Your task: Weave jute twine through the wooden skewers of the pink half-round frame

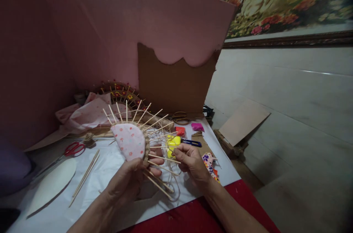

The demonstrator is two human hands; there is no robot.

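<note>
My left hand (129, 179) grips a half-round piece (129, 141) covered in pale pink flowered fabric, thumb on its face and fingers behind. Thin wooden sticks (154, 118) fan out from its curved edge, where twine is woven around their bases. My right hand (193, 161) is closed in a pinch by the stick tips at the right, on what looks like the loose twine (178, 189); the fingers partly hide it. Loops of this twine hang between and below my hands.
Red-handled scissors (74, 149), loose sticks (84, 178) and a pale oval board (53, 185) lie left. Yellow (173, 141), orange (180, 131) and magenta (197, 126) packets and a blue cutter (191, 142) lie right. Behind are a twine roll (164, 122), pink cloth (88, 113) and brown cardboard (176, 82).
</note>
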